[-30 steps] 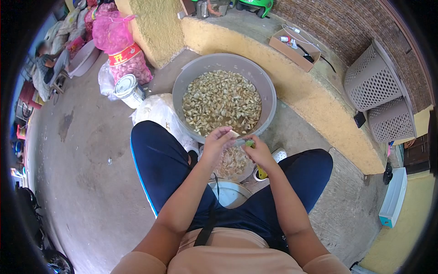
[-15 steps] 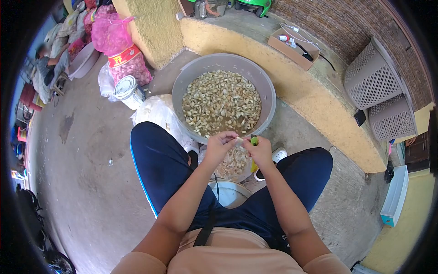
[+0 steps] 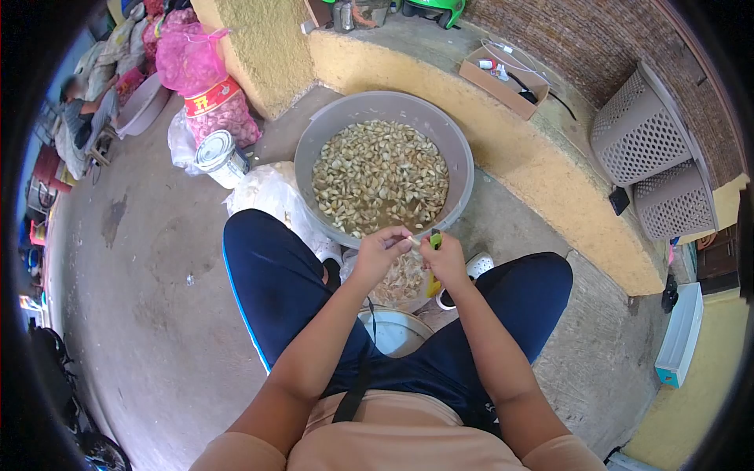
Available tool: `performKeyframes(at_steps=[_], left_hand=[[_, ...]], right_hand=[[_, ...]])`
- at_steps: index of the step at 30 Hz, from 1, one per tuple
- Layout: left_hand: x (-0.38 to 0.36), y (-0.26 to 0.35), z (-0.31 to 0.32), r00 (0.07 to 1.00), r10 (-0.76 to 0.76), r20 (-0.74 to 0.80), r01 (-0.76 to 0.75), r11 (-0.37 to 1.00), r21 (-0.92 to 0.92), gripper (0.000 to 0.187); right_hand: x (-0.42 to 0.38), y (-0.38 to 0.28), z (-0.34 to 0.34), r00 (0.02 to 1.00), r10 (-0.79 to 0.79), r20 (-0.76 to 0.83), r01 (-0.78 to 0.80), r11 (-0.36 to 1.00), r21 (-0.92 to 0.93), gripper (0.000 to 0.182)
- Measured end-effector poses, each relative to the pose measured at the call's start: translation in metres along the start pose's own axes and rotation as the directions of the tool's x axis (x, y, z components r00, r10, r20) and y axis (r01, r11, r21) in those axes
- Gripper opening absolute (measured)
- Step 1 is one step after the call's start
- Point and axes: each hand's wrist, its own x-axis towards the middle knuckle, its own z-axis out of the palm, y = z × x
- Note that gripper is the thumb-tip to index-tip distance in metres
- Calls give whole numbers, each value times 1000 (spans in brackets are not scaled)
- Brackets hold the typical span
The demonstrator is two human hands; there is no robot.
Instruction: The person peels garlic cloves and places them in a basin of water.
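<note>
Pinching pale piece (image 3: 414,241), perhaps garlic, in left hand (image 3: 382,251); gripping green tool (image 3: 436,240) in right hand (image 3: 446,260). By tub (image 3: 456,157) edge; wide floor (image 3: 157,298) leftward.

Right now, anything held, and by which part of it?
Left hand pinches a small pale piece, by which end I can't tell; right hand holds a green item, hold mostly hidden.

The right hand (image 3: 445,261) hides most of the green tool (image 3: 436,240); the pale piece (image 3: 413,241) at the left hand (image 3: 383,253) is too small to identify. At ten o'clock, a seated person's head (image 3: 73,88) is blurred. Near twelve, the top edge crops a green object (image 3: 437,9).
</note>
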Motion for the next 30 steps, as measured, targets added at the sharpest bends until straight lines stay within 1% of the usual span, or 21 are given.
performKeyframes(at_steps=[2,4,5,8,10,12,14,16,17,20,22,23,24,25,26,27,28,29,30], left_hand=[[0,3,2,1000,-24,-6,24,996,-87,16],[0,5,2,998,-61,-27,56,986,-156,16],[1,4,0,999,-43,-33,39,991,-130,16],[4,-3,-5,999,3,-42,-5,998,-55,16],[5,-4,-6,999,24,-38,-24,1000,-7,16],[5,-5,-6,997,65,-47,-59,991,124,17],[5,-4,-6,993,105,-45,-90,961,261,18],[3,-1,-6,990,141,-30,-117,908,402,18],[2,1,-6,989,149,-13,-129,895,427,18],[1,7,-6,987,153,44,-155,859,487,18],[1,7,-7,987,134,86,-159,846,508,18],[1,7,-7,992,87,89,-119,869,480,17],[1,10,-7,995,40,93,-78,889,452,17],[1,11,-7,995,-8,97,-34,906,423,17],[1,10,-7,994,-21,106,-18,936,352,17],[1,8,-6,993,-32,115,-1,960,279,17],[1,7,-6,991,-42,126,15,979,205,18],[2,4,-6,991,-32,129,12,989,146,19],[3,2,-5,991,-21,132,9,996,87,20]], right_hand=[[-2,-5,-1,984,142,103,-161,966,201,17],[-3,-7,-2,978,166,124,-198,929,314,15],[-3,-8,-3,975,177,136,-216,904,368,14],[-6,-26,-7,993,109,44,-115,982,148,16],[-6,-19,-6,999,-30,21,31,999,-40,19],[-5,-13,-5,982,-186,11,185,963,-197,22],[-4,-11,-4,935,-353,10,337,885,-321,25],[-5,-11,-6,939,-340,58,336,864,-375,26],[-5,-12,-7,940,-333,81,336,852,-401,27],[-8,-24,-9,958,-245,147,286,843,-456,27],[-7,-19,-8,944,-298,141,330,831,-448,25],[-6,-16,-8,936,-324,140,352,824,-444,23],[-4,-12,-8,972,-192,137,227,915,-334,21],[-2,-8,-9,987,-54,152,87,972,-220,19],[0,-5,-10,980,81,182,-62,992,-106,17],[1,-7,-11,960,172,219,-193,978,78,14],[1,-10,-12,929,251,270,-320,913,253,12],[1,-11,-12,889,314,334,-437,801,409,9],[1,-11,-13,880,328,343,-457,779,429,9]])
